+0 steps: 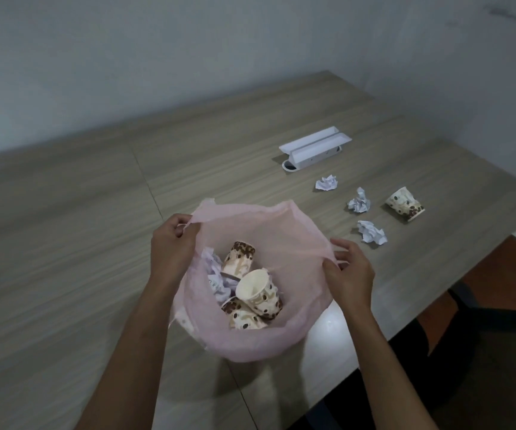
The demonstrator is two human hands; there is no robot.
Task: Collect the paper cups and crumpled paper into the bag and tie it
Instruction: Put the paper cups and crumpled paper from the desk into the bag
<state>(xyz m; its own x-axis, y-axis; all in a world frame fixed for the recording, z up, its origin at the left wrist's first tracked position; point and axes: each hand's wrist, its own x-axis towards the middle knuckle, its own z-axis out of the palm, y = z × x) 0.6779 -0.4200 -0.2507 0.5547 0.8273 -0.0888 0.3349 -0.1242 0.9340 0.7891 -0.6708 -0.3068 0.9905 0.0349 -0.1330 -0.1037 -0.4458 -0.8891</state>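
A thin pink plastic bag (pixel 297 237) stands open on the table in front of me. My left hand (pixel 172 243) pinches its left rim and my right hand (pixel 349 268) pinches its right rim, holding the mouth wide. Inside lie three brown-spotted paper cups (pixel 259 293) on their sides and some crumpled paper (pixel 216 274). On the table to the right lie one more paper cup (pixel 405 203) tipped over and three crumpled paper balls: one far (pixel 327 183), one middle (pixel 359 201), one near (pixel 372 231).
A white open box (pixel 315 147) lies on the wooden table (pixel 79 212) behind the paper balls. The table's right edge runs diagonally close to the loose cup, with a dark chair and reddish floor beyond. A grey wall stands behind.
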